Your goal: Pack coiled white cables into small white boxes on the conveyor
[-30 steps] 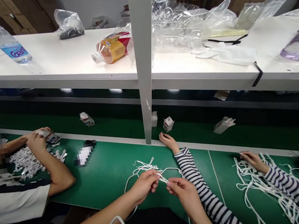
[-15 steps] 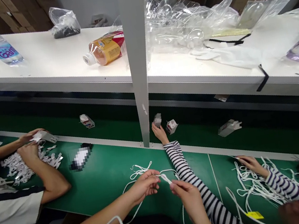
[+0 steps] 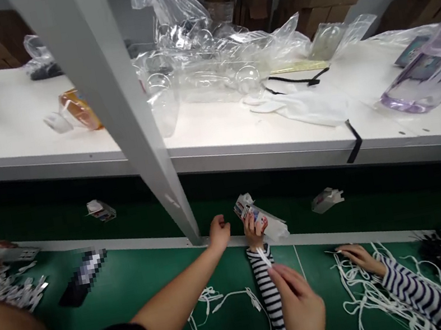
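My left hand [image 3: 219,232] reaches forward to the far edge of the green table, beside the foot of the grey post. Its fingers are loosely bent and apart, with nothing visible in them. Nearer to me, my right hand [image 3: 300,305] is closed, pinching a short doubled piece of white cord [image 3: 263,258] between thumb and fingers. Below my left forearm, more white cords [image 3: 250,296] lie loose on the table. Just right of my left hand, a co-worker's hand [image 3: 253,231] in a striped sleeve holds a small printed white box [image 3: 274,225].
The grey post [image 3: 120,108] rises in front of the white shelf [image 3: 214,132]. Small boxes [image 3: 327,200] lie on the green surface under it. A phone [image 3: 81,280] and a co-worker's arm are at left. At right, the co-worker's other hand touches a white cord pile [image 3: 367,298].
My left hand has let go of the white cord and moved forward toward the post. My right hand still pinches cord. The view has swung right; the co-worker now holds a printed box.
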A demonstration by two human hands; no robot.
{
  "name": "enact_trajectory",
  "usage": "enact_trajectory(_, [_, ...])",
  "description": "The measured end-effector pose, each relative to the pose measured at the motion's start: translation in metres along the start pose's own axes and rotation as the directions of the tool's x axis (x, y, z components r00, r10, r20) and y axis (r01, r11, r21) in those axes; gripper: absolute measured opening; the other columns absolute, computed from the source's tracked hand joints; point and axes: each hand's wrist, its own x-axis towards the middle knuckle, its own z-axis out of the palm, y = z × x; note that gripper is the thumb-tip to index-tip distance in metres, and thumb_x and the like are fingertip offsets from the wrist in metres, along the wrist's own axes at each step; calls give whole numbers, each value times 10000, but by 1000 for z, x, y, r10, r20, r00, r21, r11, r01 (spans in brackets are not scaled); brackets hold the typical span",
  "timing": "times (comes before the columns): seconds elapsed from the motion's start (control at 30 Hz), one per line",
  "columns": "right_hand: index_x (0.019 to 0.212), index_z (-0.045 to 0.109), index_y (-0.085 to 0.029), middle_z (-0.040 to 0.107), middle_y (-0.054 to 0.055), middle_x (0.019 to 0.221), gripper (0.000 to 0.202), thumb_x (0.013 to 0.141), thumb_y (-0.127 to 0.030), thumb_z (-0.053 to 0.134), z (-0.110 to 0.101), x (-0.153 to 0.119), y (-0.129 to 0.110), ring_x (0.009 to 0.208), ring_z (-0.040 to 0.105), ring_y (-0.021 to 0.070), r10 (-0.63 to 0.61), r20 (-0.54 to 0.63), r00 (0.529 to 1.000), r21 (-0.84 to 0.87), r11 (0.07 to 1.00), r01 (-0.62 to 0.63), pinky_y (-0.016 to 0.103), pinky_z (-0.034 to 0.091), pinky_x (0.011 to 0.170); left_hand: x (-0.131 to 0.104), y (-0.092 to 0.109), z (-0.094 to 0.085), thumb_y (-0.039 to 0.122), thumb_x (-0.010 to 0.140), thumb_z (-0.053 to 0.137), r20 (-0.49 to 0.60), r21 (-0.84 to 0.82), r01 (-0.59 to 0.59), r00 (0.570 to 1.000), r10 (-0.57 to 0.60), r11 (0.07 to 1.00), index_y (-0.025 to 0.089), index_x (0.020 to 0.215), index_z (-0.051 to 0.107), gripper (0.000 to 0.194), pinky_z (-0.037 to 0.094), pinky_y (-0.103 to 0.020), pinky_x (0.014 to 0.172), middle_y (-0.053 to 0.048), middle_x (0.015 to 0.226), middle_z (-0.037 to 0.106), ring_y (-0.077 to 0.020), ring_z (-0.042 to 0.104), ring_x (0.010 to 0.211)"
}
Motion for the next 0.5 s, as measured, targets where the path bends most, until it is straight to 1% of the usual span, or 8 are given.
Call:
enact_trajectory(0.07, [852,820,-258,769,73,929,361,696,-581,777,-29,20,7,947,704,320,-20,89,996,-7,1000,21,418,599,807,28,12,27,116,709,750,-20,59,-87,996,88,995,131,1368,461,721,391,-383,1127,-190,1448,457,-301,444,1379])
enact_trajectory(0.13, [751,806,-335,749,23,747,341,675,-662,751,-62,66,10,810,708,313,-113,180,977,-1,993,115,442,602,665,49,23,53,96,584,848,25,98,-177,984,175,979,148,1412,436,927,348,-378,1167,-177,1493,434,-320,372,1437])
enact_trajectory(0.2, [625,767,-374,708,-1,639,366,691,-726,691,-95,124,9,704,677,289,-169,156,973,-3,985,171,461,581,663,64,31,70,103,551,882,110,119,-247,966,235,962,154,1378,489,917,411,-371,1115,-150,1391,561,-308,496,1344])
enact_trajectory(0.27, [513,720,-363,671,8,564,427,632,-772,699,-119,170,7,609,631,272,-190,132,973,-16,981,193,466,554,654,71,34,75,156,583,893,187,136,-292,946,265,947,140,1270,583,754,489,-372,1011,-124,1206,686,-292,638,1156])
enact_trajectory(0.33, [457,690,-350,641,18,519,456,583,-787,715,-127,189,7,558,596,260,-187,137,973,-23,981,192,456,534,618,69,33,63,254,618,901,223,155,-326,931,288,933,123,1170,640,625,522,-383,939,-124,1091,727,-299,682,1047])
enact_trajectory(0.37, [461,692,-350,634,20,516,460,606,-786,696,-124,184,8,563,595,260,-177,143,974,-21,983,181,449,533,603,64,32,52,310,629,903,229,163,-342,925,302,925,120,1148,652,607,527,-388,924,-132,1079,730,-309,685,1038])
enact_trajectory(0.43, [551,741,-358,648,21,566,430,709,-744,638,-105,150,7,636,630,270,-144,166,976,-11,989,148,436,552,597,43,32,18,395,621,909,245,173,-379,911,333,909,131,1146,660,638,534,-390,912,-135,1090,731,-322,682,1051])
enact_trajectory(0.5, [717,796,-365,688,23,671,326,773,-647,645,-78,90,0,754,674,286,-108,218,970,-2,994,111,420,581,604,8,33,-23,430,552,942,291,170,-418,887,359,893,164,1145,676,701,545,-367,903,-104,1083,742,-311,690,1046])
